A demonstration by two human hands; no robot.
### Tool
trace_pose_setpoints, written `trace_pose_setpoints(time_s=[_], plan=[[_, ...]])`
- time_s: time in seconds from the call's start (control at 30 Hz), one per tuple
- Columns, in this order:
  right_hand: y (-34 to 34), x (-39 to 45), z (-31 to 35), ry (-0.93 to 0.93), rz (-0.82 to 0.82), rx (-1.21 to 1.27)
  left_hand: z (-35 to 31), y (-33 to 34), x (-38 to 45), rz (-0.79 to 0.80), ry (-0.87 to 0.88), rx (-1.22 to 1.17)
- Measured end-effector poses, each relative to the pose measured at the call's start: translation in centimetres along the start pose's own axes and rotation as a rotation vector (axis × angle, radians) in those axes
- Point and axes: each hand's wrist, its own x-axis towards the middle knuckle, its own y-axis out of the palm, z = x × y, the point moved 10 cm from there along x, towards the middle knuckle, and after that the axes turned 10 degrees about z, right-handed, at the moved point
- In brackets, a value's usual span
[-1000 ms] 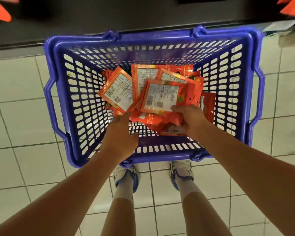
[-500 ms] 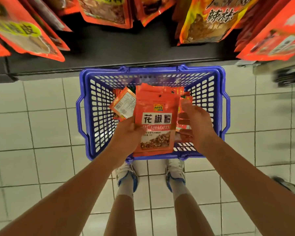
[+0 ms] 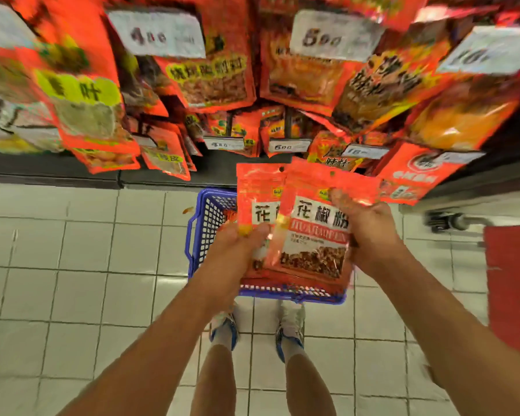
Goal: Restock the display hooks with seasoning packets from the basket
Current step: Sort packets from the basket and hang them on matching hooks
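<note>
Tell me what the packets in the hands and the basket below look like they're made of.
Seasoning packets: thin glossy plastic film, probably laminated; glare streaks and a clear window showing the spice suggest it. Basket: rigid blue moulded plastic, judging by its lattice walls and integral handle. Left hand and right hand hold the packets.

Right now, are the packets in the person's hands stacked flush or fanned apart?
Fanned apart: the front seasoning packet sits offset right, exposing the left strip of the rear seasoning packet.
</note>
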Motion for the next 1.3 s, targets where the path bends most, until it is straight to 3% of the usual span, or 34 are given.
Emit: trace_pose_setpoints(time_s=[0.13, 0.27, 0.43, 0.7, 0.8, 0.93, 1.2, 1.3], plan=[[2.5, -5.3, 11.0, -0.125, 0.077, -0.048, -9.4, 3.3, -5.3, -0.007, 0.079, 0.106], [5.4, -11.6, 21.6, -0.264, 0.117, -0.052, -21.0, 7.2, -11.8, -0.016, 0.292, 0.264], [9.6, -20.5, 34.6, -0.492, 0.17, -0.077, -32.8, 10.5, -19.9, 0.015, 0.464, 0.233], [14.5, -33.4, 54.9, -0.914, 0.2, -0.125, -51.1, 12.3, -34.4, -0.173, 0.874, 0.24], [14.7, -36.5, 60.5, -1.005, 0.132, -0.041, -55.3, 13.2, -38.2, -0.103, 0.982, 0.123], [16.0, -39.4, 65.9, -1.1, 0.073, -0.05, -58.9, 13.8, -42.1, -0.081, 1.064, 0.14], [23.3, -40.5, 71.1, -1.163, 0.117, -0.161, -62.5, 15.8, -43.8, -0.027, 1.094, 0.116], [24.5, -40.2, 72.4, -1.144, 0.055, -0.226, -63.3, 16.4, -43.9, -0.029, 1.105, 0.158]])
